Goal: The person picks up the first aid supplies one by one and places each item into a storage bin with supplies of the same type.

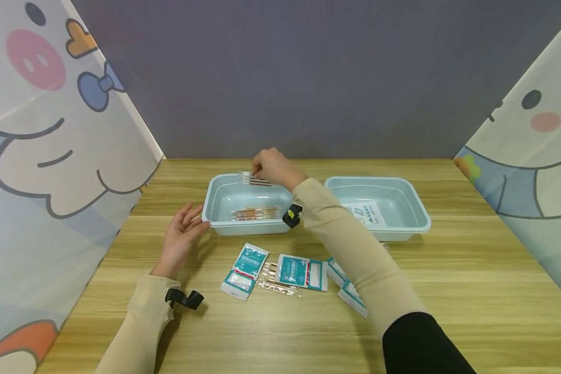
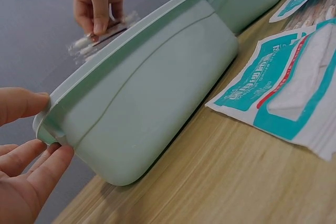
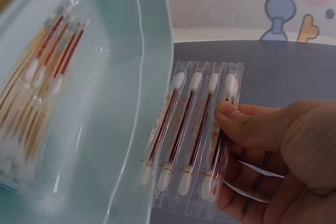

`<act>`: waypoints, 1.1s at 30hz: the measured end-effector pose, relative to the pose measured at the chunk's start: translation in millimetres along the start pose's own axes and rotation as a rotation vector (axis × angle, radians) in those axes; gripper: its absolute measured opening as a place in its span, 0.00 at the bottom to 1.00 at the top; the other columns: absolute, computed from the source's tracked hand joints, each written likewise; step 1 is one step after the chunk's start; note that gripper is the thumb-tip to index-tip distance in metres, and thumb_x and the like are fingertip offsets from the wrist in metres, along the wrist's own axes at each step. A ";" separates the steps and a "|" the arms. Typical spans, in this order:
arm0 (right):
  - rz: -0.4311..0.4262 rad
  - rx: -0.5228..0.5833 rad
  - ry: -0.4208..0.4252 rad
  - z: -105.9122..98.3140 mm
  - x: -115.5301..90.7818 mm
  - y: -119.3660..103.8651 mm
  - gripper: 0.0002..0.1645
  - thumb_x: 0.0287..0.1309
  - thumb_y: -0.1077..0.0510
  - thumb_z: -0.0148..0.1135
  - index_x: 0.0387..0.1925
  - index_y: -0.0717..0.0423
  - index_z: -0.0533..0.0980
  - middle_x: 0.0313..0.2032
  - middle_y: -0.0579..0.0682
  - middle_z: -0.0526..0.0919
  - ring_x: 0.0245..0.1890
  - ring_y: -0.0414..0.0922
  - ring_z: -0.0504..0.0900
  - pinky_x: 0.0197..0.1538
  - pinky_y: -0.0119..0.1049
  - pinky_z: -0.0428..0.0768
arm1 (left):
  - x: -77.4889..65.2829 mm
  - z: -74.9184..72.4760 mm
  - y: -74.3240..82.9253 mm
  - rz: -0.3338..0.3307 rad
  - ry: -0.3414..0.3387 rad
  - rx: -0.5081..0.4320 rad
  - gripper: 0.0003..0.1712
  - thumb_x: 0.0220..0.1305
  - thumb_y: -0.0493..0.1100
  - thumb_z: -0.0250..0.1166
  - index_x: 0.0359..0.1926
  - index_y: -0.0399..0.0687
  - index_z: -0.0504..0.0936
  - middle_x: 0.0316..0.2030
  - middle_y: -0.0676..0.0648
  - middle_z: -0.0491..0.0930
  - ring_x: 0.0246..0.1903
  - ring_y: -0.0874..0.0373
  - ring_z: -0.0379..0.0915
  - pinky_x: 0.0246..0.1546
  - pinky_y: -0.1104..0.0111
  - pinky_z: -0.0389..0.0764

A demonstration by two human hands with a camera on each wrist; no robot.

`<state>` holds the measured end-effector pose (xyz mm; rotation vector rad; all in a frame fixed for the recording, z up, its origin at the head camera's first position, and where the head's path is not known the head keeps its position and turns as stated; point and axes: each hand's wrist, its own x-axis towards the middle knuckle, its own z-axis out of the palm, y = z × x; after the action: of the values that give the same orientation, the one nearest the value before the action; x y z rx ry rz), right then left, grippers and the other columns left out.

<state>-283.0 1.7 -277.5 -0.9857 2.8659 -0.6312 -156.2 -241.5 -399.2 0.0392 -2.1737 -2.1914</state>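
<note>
My right hand (image 1: 276,167) pinches a strip of swabs (image 3: 191,129) between thumb and fingers, over the far rim of the left pale blue basin (image 1: 248,227). The swabs have white tips and dark red-brown shafts, each sealed in clear film. More wrapped swabs (image 1: 256,213) lie on that basin's floor, towards its near side. At the basin's near left corner, my left hand (image 1: 182,239) holds the rim, thumb on top and fingertips beneath the lip (image 2: 55,137).
A second pale blue basin (image 1: 402,208) stands to the right, with a white printed packet (image 1: 369,213) inside. In front lie teal-and-white packets (image 1: 245,270) and wrapped swabs (image 1: 280,288), some packets (image 1: 352,298) partly behind my right sleeve. A grey panel (image 1: 280,78) rises behind the table.
</note>
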 end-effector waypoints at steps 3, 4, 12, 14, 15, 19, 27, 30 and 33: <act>0.014 -0.012 -0.018 3.3 5.4 1.0 0.04 0.62 0.63 0.68 0.33 0.60 0.84 0.35 0.51 0.85 0.35 0.44 0.76 0.42 0.35 0.77 | -0.5 -0.3 -0.1 -0.005 0.000 0.005 0.45 0.70 0.30 0.60 0.78 0.37 0.42 0.74 0.36 0.56 0.62 0.55 0.67 0.55 0.78 0.76; 0.020 -0.013 -0.027 4.3 6.9 1.2 0.04 0.63 0.63 0.67 0.32 0.60 0.84 0.35 0.51 0.85 0.35 0.44 0.76 0.42 0.35 0.77 | -0.6 -0.3 -0.1 -0.006 -0.001 0.005 0.45 0.70 0.30 0.60 0.78 0.38 0.42 0.74 0.37 0.56 0.62 0.55 0.67 0.55 0.78 0.76; 0.062 -0.044 -0.082 15.2 16.7 6.6 0.02 0.61 0.64 0.68 0.34 0.58 0.86 0.38 0.50 0.86 0.40 0.45 0.80 0.47 0.34 0.80 | -1.2 -0.1 0.1 -0.003 -0.002 -0.004 0.45 0.70 0.30 0.60 0.78 0.38 0.42 0.74 0.37 0.56 0.63 0.51 0.66 0.54 0.78 0.76; 0.055 -0.055 -0.086 20.7 19.0 11.0 0.02 0.61 0.64 0.69 0.33 0.58 0.86 0.37 0.49 0.87 0.40 0.45 0.81 0.46 0.33 0.81 | -1.2 -0.1 0.4 -0.004 -0.001 -0.002 0.45 0.70 0.30 0.60 0.78 0.38 0.42 0.74 0.37 0.56 0.64 0.50 0.65 0.54 0.78 0.76; 0.057 -0.059 -0.093 22.2 18.9 11.8 0.03 0.61 0.64 0.68 0.34 0.58 0.86 0.37 0.49 0.87 0.40 0.45 0.82 0.46 0.33 0.81 | -1.1 -0.1 0.5 -0.006 0.000 0.002 0.45 0.70 0.30 0.60 0.78 0.38 0.42 0.74 0.37 0.56 0.65 0.49 0.65 0.55 0.78 0.76; 0.086 -0.073 -0.113 28.7 21.0 15.9 0.04 0.61 0.65 0.67 0.35 0.58 0.86 0.38 0.50 0.87 0.42 0.47 0.82 0.46 0.34 0.82 | -0.5 -0.3 1.1 -0.006 -0.001 0.007 0.45 0.70 0.31 0.60 0.78 0.38 0.42 0.74 0.37 0.56 0.65 0.48 0.64 0.55 0.78 0.76; 0.087 -0.174 -0.167 40.9 22.7 15.9 0.06 0.61 0.65 0.66 0.33 0.55 0.87 0.35 0.46 0.86 0.40 0.43 0.82 0.46 0.32 0.82 | 1.1 -0.4 -1.8 0.021 0.002 -0.017 0.45 0.69 0.28 0.60 0.78 0.36 0.43 0.73 0.33 0.56 0.54 0.66 0.72 0.53 0.78 0.77; 0.087 -0.172 -0.187 41.2 21.8 11.9 0.05 0.60 0.65 0.68 0.37 0.57 0.87 0.39 0.48 0.87 0.43 0.44 0.82 0.49 0.34 0.82 | 1.3 -0.4 -2.6 0.035 0.001 -0.025 0.45 0.68 0.28 0.60 0.77 0.35 0.43 0.73 0.31 0.56 0.51 0.69 0.73 0.52 0.78 0.78; 0.082 -0.160 -0.211 41.1 21.0 9.3 0.13 0.60 0.64 0.70 0.47 0.59 0.85 0.49 0.51 0.86 0.53 0.48 0.81 0.57 0.37 0.80 | 1.0 -0.5 -2.8 0.041 0.000 -0.028 0.45 0.68 0.28 0.60 0.77 0.34 0.43 0.73 0.31 0.55 0.51 0.69 0.74 0.52 0.78 0.78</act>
<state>-298.0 -19.1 -316.9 -0.8877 2.7844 -0.2766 -157.2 -242.0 -401.9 -0.0065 -2.1246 -2.1992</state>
